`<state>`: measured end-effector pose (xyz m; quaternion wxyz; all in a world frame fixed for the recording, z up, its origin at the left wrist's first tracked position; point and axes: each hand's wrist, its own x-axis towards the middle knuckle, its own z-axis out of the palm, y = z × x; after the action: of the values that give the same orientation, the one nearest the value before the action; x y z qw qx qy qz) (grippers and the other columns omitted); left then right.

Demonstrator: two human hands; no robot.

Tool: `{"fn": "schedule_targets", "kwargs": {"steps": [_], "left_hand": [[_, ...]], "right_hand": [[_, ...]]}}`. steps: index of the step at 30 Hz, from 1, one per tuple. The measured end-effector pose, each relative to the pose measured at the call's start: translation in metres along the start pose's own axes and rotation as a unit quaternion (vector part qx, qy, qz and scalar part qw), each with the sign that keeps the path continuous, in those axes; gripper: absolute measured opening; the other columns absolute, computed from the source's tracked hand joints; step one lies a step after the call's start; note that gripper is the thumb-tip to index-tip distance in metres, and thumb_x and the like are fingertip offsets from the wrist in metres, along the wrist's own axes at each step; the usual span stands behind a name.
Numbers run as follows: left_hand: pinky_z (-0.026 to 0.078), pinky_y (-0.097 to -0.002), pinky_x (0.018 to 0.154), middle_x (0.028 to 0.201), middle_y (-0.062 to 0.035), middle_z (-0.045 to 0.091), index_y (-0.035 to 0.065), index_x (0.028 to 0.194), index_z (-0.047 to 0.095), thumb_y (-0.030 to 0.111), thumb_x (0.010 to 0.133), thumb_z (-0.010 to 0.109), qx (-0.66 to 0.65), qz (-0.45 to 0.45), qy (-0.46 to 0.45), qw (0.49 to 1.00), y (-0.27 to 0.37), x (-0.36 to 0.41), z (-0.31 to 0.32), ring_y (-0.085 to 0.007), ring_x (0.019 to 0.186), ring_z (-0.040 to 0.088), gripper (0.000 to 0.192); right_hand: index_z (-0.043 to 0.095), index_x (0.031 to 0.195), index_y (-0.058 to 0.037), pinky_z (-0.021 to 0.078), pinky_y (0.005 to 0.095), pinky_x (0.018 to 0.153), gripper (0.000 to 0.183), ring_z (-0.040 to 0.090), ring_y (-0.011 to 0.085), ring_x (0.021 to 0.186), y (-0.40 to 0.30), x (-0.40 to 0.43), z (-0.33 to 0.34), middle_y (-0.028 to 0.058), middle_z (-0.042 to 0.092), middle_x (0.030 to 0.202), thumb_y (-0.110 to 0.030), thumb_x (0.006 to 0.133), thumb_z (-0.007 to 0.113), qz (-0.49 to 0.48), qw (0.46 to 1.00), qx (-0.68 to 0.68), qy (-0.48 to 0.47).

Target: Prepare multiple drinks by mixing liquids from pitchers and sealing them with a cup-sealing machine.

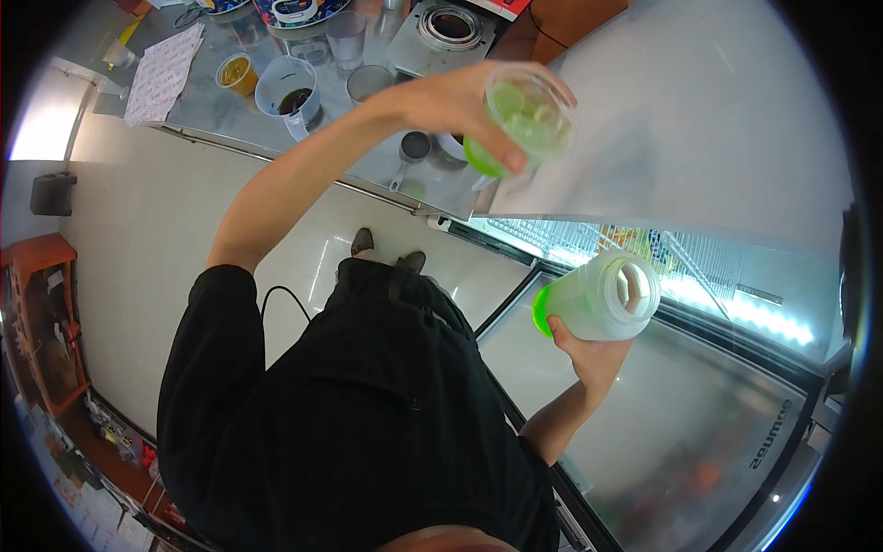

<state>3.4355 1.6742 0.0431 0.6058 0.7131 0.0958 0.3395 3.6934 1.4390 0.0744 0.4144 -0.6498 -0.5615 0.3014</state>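
My left hand (476, 103) grips a clear plastic cup (531, 114) holding bright green liquid and pale pieces, tilted above the counter's right end. Low on the right, my right hand (593, 352) is around a translucent white plastic bottle (593, 297) with bright green liquid at its base; its wide mouth is uncapped and faces up and right. Beneath the cup, a measuring scoop (414, 147) lies on the steel counter (234, 131), beside a partly hidden container. What exactly the pale pieces are, I cannot tell.
A measuring jug (288, 90) with dark liquid, a cup of yellow contents (236, 74), clear cups (345, 41) and a metal appliance (441, 34) stand on the counter. To the right, a glass refrigerator door (655, 414) stands open beside lit wire shelves (690, 269). A cable loops near the floor.
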Motion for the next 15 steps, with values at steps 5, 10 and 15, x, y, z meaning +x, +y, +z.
{"fn": "schedule_targets", "kwargs": {"steps": [5,10,15], "left_hand": [[0.046,-0.0304,0.101,0.121,-0.0047,0.063,0.0064,0.129,0.057,0.021,0.064,0.09,0.038,0.002,0.017,0.999,0.003,-0.002,-0.028,-0.0164,0.112,0.059,0.075],[0.044,-0.0308,0.103,0.123,-0.0042,0.062,0.0073,0.133,0.055,0.019,0.061,0.091,0.048,0.0,0.009,0.999,0.003,-0.01,-0.031,-0.0164,0.114,0.058,0.081],[0.042,-0.0324,0.105,0.124,-0.0043,0.06,0.0069,0.136,0.05,0.014,0.056,0.094,0.013,0.004,-0.009,1.0,-0.017,-0.029,-0.001,-0.0175,0.118,0.056,0.091]], "right_hand": [[0.06,0.117,0.0,0.0516,0.0317,0.089,0.066,0.066,0.0154,0.096,-0.007,0.003,0.008,0.0077,0.069,0.106,-0.014,0.06,0.09,-0.014,1.0,-0.011,0.0],[0.056,0.121,0.0002,0.0522,0.0319,0.087,0.075,0.067,0.0174,0.095,0.004,0.003,0.008,0.0093,0.069,0.107,-0.019,0.058,0.092,-0.026,0.999,-0.043,-0.019],[0.048,0.129,-0.0001,0.0531,0.0376,0.087,0.085,0.069,0.0277,0.098,-0.01,0.011,0.008,0.0139,0.067,0.111,-0.023,0.059,0.091,-0.034,0.991,-0.105,-0.074]]}}
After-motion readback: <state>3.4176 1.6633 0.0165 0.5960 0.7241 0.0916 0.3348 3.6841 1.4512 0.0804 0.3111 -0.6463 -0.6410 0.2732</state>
